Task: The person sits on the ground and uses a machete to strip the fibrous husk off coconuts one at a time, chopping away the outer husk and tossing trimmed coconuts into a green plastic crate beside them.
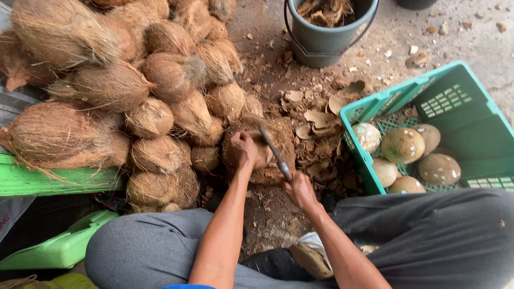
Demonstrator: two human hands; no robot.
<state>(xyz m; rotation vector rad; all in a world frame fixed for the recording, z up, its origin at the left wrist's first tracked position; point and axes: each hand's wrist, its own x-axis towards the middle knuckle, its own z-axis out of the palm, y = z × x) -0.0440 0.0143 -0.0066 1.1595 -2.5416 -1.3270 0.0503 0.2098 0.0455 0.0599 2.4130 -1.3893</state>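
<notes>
Husks (107, 85) lay heaped at left, within reach. The left hand (245, 152), fingers wrapped tight, steadied a coconut (278, 136) on the floor while the right hand (300, 190), fingers closed on its handle, worked a blade (273, 150) against it. Peeled coconuts (402, 145) sat in the crate (482, 128) at right, apart from the scraps.

Grey bucket (326, 37), green crate (471, 123), husked coconut pile (123, 91).

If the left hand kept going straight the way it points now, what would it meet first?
The left hand already rests on the coconut on the wooden block. Pushed further forward, it would probably reach the pile of husked coconuts just beyond, though depth is hard to judge.
</notes>
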